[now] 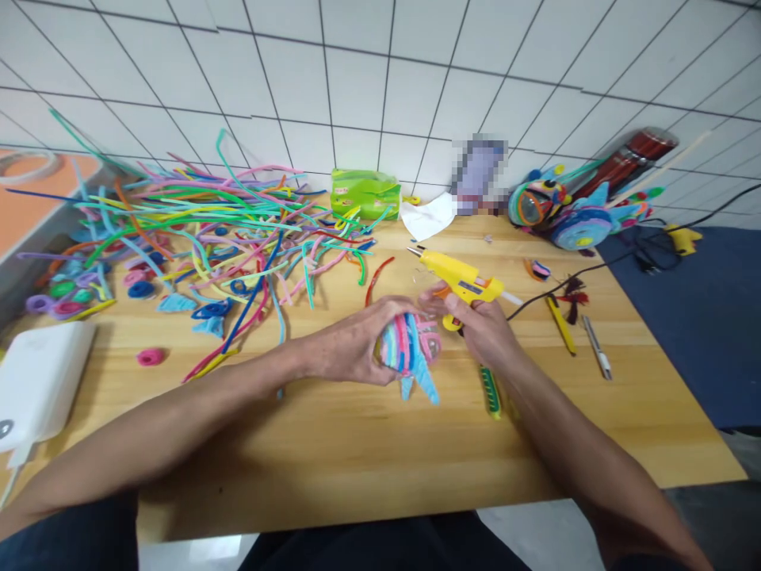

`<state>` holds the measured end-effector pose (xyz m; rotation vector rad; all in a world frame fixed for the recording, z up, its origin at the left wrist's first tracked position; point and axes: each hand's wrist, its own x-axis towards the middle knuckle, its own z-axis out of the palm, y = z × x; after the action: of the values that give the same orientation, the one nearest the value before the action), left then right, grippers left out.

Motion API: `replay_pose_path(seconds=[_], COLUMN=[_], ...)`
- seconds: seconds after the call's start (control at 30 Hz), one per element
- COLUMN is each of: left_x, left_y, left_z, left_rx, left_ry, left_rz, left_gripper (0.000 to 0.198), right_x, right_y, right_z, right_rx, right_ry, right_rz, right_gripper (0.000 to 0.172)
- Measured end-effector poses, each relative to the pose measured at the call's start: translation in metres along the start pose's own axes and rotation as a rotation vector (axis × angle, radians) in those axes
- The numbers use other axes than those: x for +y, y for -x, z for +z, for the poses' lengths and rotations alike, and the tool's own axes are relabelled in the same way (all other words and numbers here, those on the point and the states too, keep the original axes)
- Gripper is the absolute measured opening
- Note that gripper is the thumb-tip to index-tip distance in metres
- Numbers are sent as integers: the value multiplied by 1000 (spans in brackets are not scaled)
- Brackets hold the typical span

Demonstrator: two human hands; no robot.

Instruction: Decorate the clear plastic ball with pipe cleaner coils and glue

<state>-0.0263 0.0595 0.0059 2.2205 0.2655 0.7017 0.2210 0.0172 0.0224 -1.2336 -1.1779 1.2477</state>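
My left hand [357, 345] is closed around a multicoloured pipe-cleaner figure [410, 353] of pink, blue and striped coils, held just above the wooden table [369, 444]. A light blue pointed piece of the figure hangs down toward the table. My right hand [484, 325] grips a yellow hot glue gun [460, 277] whose nozzle points left, above and behind the figure. The gun's black cord [594, 270] runs off to the right.
A heap of loose coloured pipe cleaners [202, 230] and small coils covers the table's left half. Behind it sits a green packet [364, 193]; finished figures [564, 210] stand back right. A yellow cutter [560, 323], a silver knife [596, 346], a green strip [491, 391] and a white box [41, 381] lie about.
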Motion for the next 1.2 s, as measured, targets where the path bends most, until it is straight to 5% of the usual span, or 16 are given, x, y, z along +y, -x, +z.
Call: replay_pose_path(seconds=[0.13,0.23,0.5,0.87,1.2], left_x=[-21,-35,-25,-32,-31], left_y=[-1,-1,16,9,15], left_z=[6,10,6,9,6], left_rx=[286,380,287,433,339], left_ry=[-140,-245,-139,-231,-122], left_rz=[-93,-186,-79,-132,-128], left_gripper=[100,109,82,82,75], right_x=[-15,-26,-48,-48,-51], right_y=[2,7,28,42,42], right_z=[-15,-30,-47,-41,-35], right_rx=[62,39,-183,-229,-270], right_ry=[60,180,533,863,913], right_rz=[-68,-83,-49,-245,-316], right_gripper=[51,50,52,36,22])
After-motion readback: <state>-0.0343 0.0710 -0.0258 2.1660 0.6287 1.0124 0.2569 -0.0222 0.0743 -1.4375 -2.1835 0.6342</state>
